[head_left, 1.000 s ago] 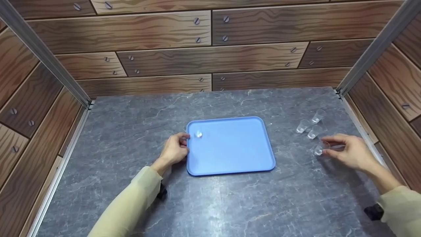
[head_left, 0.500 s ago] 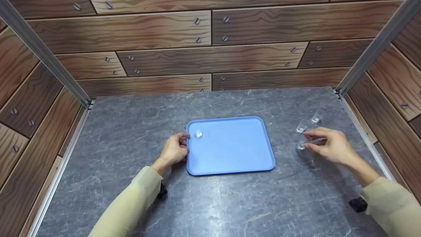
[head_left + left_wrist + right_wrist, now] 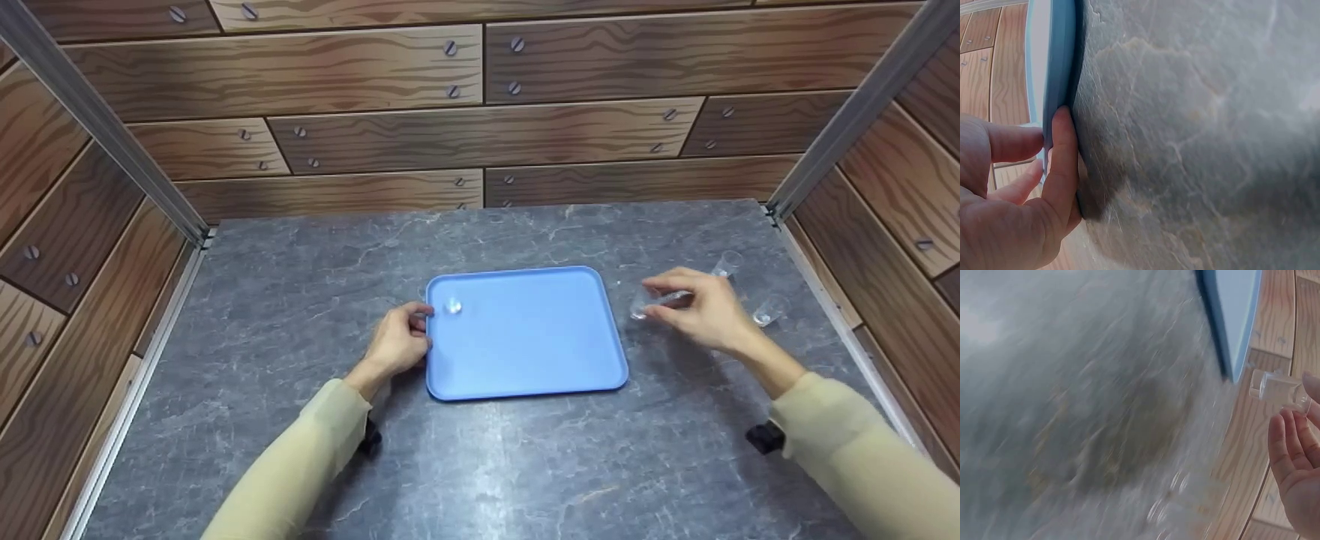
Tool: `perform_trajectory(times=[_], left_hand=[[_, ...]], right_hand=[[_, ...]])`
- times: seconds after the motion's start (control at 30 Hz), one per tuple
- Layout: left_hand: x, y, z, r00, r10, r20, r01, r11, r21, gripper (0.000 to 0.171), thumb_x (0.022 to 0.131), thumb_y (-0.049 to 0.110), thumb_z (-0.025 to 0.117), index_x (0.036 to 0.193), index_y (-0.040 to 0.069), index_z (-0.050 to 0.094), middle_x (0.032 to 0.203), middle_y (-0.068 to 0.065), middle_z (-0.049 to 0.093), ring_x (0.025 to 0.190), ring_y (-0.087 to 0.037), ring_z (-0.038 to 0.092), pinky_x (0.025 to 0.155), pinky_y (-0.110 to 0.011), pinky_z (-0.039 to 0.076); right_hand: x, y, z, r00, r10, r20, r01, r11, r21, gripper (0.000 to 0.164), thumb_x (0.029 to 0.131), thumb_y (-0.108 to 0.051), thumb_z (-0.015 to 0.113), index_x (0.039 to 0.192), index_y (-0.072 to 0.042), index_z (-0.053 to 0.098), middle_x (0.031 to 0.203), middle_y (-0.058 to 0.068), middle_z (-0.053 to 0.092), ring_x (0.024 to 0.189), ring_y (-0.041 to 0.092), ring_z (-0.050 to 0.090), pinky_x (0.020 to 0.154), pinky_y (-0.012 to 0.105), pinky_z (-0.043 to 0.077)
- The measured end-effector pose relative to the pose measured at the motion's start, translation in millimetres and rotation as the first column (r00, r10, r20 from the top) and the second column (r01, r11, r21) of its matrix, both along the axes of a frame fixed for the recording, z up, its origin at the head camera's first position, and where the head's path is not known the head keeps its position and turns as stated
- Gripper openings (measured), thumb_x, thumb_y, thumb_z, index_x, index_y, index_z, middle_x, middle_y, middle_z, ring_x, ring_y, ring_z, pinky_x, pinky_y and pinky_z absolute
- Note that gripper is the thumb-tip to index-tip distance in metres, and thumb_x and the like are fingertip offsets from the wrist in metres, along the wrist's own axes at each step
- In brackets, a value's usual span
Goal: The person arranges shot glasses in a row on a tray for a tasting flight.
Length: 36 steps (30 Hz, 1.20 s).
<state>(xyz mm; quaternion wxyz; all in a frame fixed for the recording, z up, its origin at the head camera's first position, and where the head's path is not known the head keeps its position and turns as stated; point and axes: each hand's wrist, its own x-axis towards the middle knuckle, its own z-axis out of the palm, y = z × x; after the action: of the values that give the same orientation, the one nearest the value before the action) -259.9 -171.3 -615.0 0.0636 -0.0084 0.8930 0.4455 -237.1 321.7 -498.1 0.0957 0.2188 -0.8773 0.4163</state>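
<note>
My left hand [image 3: 396, 339] grips the left rim of a blue rectangular tray [image 3: 525, 337]; in the left wrist view its thumb and fingers pinch the tray's edge from both sides. On the tray, near that rim, stands a small clear cup [image 3: 453, 306]. Between thumb and fingers my right hand [image 3: 701, 306] pinches another small clear cup [image 3: 1282, 391], held just right of the tray. Behind and beside this hand are further clear cups, one at the back [image 3: 727, 264] and one by the wrist [image 3: 770, 309]. The hand hides the spot between them.
A grey marble-patterned tabletop [image 3: 300, 285] lies under everything. Wood-print panels [image 3: 375, 75] wall it in at the back and both sides, with metal rails [image 3: 847, 112] at the corners.
My right hand has lifted a cup from the group on the right and carried it left toward the tray. A cup by the wrist has come into view. My left hand stays on the rim.
</note>
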Motion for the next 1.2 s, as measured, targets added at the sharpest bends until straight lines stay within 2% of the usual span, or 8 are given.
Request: perform_trajectory(times=[0.2,0.3,0.53,0.77,0.97,1.0,1.17,1.2], left_hand=[[0.1,-0.5,0.5,1.0,-0.001,0.01,0.001,1.0,0.001,0.058,0.08,0.0,0.067,0.135,0.013,0.077,0.099,-0.002,0.072,0.085,-0.012,0.071,0.07,-0.026,0.062],[0.9,0.1,0.2,1.0,-0.003,0.006,0.003,1.0,-0.001,0.057,0.08,0.0,0.066,0.134,0.013,0.077,0.098,-0.001,0.072,0.085,-0.012,0.07,0.07,-0.026,0.061],[4.9,0.2,4.9,1.0,0.002,0.008,-0.002,1.0,0.027,0.054,0.082,-0.001,0.065,0.132,0.015,0.078,0.099,-0.003,0.071,0.085,-0.012,0.072,0.069,-0.027,0.064],[2.4,0.8,5.8,0.999,0.015,0.033,-0.016,0.999,0.033,0.055,0.083,-0.001,0.066,0.133,0.018,0.078,0.102,-0.002,0.07,0.086,-0.012,0.071,0.066,-0.028,0.065],[0.8,-0.5,1.3,0.999,0.008,0.037,-0.012,0.995,0.096,0.057,0.081,-0.003,0.065,0.134,0.013,0.076,0.102,-0.006,0.069,0.084,-0.014,0.07,0.057,-0.036,0.067],[2.6,0.4,5.5,0.999,0.008,0.041,-0.012,0.995,0.094,0.056,0.081,-0.002,0.065,0.134,0.013,0.076,0.102,-0.005,0.068,0.083,-0.014,0.069,0.057,-0.034,0.066],[27.4,11.9,49.7,1.0,0.017,0.024,-0.019,0.995,0.094,0.053,0.083,-0.007,0.062,0.133,0.004,0.075,0.1,-0.008,0.067,0.083,-0.015,0.066,0.06,-0.028,0.062],[29.6,12.3,52.2,1.0,0.012,-0.001,-0.012,0.995,0.098,0.052,0.082,-0.007,0.061,0.131,0.003,0.075,0.098,-0.007,0.066,0.082,-0.015,0.065,0.06,-0.026,0.06]], right_hand=[[-8.8,-29.9,-1.2,0.998,0.034,0.054,-0.034,0.999,-0.013,0.04,0.085,0.006,0.091,0.124,0.004,0.082,0.116,0.022,0.081,0.102,-0.001,0.072,0.086,0.021,0.067],[-11.3,-42.4,-2.7,0.996,0.052,0.075,-0.051,0.999,-0.016,0.04,0.086,0.004,0.092,0.125,0.004,0.082,0.117,0.021,0.081,0.105,0.01,0.075,0.086,0.023,0.068],[-23.8,-72.5,-6.9,0.993,0.056,0.105,-0.058,0.998,0.013,0.04,0.088,0.001,0.092,0.126,0.002,0.083,0.117,0.018,0.082,0.108,0.035,0.079,0.09,0.044,0.071],[-37.3,-115.7,-7.9,0.986,0.096,0.136,-0.094,0.995,-0.017,0.042,0.088,0.002,0.091,0.128,0.005,0.081,0.119,0.024,0.08,0.111,0.042,0.078,0.095,0.051,0.069],[-47.2,-157.9,-3.0,0.982,0.115,0.15,-0.108,0.993,-0.055,0.041,0.088,0.0,0.09,0.128,0.005,0.081,0.117,0.025,0.079,0.113,0.042,0.078,0.098,0.056,0.068],[-48.6,-164.1,-3.6,0.982,0.116,0.15,-0.108,0.992,-0.06,0.041,0.088,0.001,0.09,0.128,0.005,0.08,0.117,0.025,0.079,0.113,0.043,0.078,0.098,0.056,0.068],[-54.6,-190.4,-9.5,0.975,0.109,0.195,-0.1,0.993,-0.055,0.041,0.09,0.001,0.088,0.13,0.004,0.08,0.118,0.024,0.078,0.116,0.043,0.077,0.1,0.052,0.068],[-55.6,-195.0,-11.3,0.973,0.108,0.204,-0.1,0.994,-0.05,0.041,0.091,0.0,0.088,0.131,0.004,0.08,0.119,0.024,0.078,0.117,0.043,0.076,0.1,0.051,0.068]])
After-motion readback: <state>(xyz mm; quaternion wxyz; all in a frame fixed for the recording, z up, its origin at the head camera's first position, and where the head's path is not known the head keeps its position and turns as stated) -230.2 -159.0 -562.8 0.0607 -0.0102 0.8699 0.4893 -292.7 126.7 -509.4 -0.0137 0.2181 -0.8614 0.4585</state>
